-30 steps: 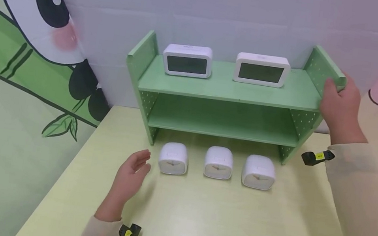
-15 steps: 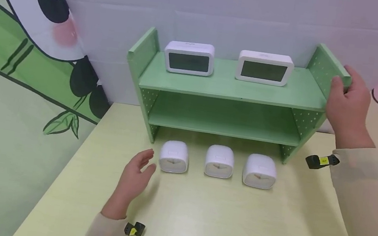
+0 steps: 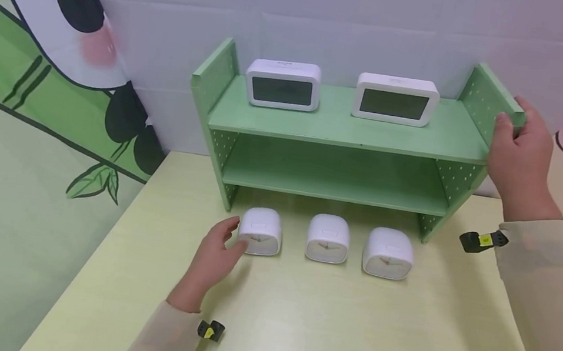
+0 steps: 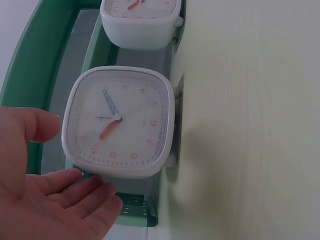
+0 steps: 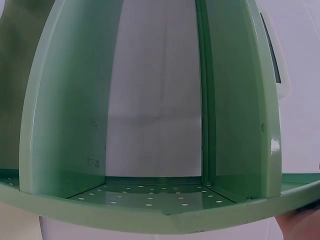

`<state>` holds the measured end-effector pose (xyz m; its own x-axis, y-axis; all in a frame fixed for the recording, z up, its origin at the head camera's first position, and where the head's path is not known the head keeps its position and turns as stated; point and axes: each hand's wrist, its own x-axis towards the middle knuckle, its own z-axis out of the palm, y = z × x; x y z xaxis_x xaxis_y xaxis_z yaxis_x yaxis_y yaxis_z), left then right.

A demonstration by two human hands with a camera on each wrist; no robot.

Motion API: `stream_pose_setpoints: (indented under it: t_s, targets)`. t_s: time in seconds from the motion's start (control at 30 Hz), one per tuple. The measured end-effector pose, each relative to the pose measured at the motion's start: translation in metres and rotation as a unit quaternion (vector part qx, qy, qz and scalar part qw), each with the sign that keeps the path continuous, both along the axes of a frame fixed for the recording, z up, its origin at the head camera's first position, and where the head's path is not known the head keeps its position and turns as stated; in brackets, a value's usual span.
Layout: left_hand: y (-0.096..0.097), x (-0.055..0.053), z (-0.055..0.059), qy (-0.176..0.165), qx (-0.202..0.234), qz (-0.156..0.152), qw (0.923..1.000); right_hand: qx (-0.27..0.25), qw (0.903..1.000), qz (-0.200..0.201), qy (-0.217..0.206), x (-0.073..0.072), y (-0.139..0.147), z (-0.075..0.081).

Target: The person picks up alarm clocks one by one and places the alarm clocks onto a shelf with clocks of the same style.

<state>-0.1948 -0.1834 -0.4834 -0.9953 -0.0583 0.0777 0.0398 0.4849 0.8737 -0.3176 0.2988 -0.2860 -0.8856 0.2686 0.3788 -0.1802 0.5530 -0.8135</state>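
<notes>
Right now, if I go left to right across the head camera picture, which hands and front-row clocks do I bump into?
Left hand → left clock → middle clock → right clock → right hand.

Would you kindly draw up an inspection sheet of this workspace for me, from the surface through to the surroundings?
Surface: pale yellow, smooth table, with some glare.
Job's things: three white, rounded-square analog clocks stand in a row before a green, two-board shelf; two white, rectangular devices with dark screens stand on its top board.
Clutter: nothing seen.
Grips: left grip open beside the left-end clock, contact unclear; right grip holds the shelf's right side panel.
Cables: nothing seen.
Surroundings: pale lilac, cartoon-printed backdrop; a small black, yellow-labelled device at each cuff.
</notes>
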Motion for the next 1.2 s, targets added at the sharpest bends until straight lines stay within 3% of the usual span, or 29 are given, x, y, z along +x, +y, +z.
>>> stream_pose_setpoints:
  t_s: [0.2,0.37,0.53,0.67,0.87,1.0,1.2]
  targets:
    - [0.017,-0.008,-0.005,-0.011,0.012,0.036,0.9992,0.002,1.0000,-0.003,0.007,0.000,0.000,-0.001]
    - [0.041,-0.001,-0.009,-0.005,0.029,0.107,0.9938,0.011,0.9999,-0.009,0.002,0.000,-0.001,-0.001]
    - [0.064,0.002,-0.015,-0.007,0.073,0.167,0.9833,0.014,0.9999,-0.010,0.002,-0.001,-0.002,-0.001]
    - [0.079,-0.003,-0.020,0.006,0.118,0.200,0.9726,0.010,0.9999,-0.010,0.004,-0.001,-0.002,-0.001]
    - [0.094,-0.013,-0.025,0.024,0.148,0.251,0.9563,0.001,1.0000,-0.008,0.002,-0.001,-0.002,-0.002]
    - [0.099,-0.018,-0.026,0.031,0.164,0.272,0.9478,0.004,0.9999,-0.007,0.009,-0.001,-0.004,-0.003]
    - [0.103,-0.022,-0.029,0.042,0.181,0.280,0.9419,0.011,0.9996,-0.010,0.023,-0.001,-0.004,-0.004]
